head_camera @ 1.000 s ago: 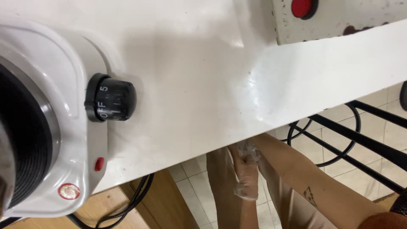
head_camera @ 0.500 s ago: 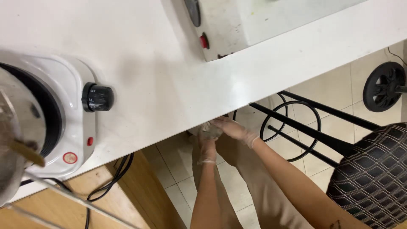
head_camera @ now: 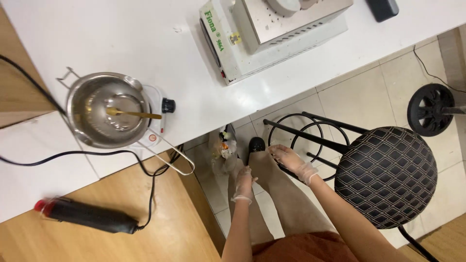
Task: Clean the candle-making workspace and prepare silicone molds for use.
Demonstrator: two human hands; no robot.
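Trousers (head_camera: 286, 204) lie under both gloved hands, left (head_camera: 243, 184) and right (head_camera: 291, 159), loosely spread and holding nothing; nearby cable (head_camera: 145, 179) risks snagging, toppling pot (head_camera: 108, 110).

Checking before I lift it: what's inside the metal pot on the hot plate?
A yellow-handled utensil lies in the metal pot, its end on a pale, glossy layer. The pot hides most of the hot plate under it.
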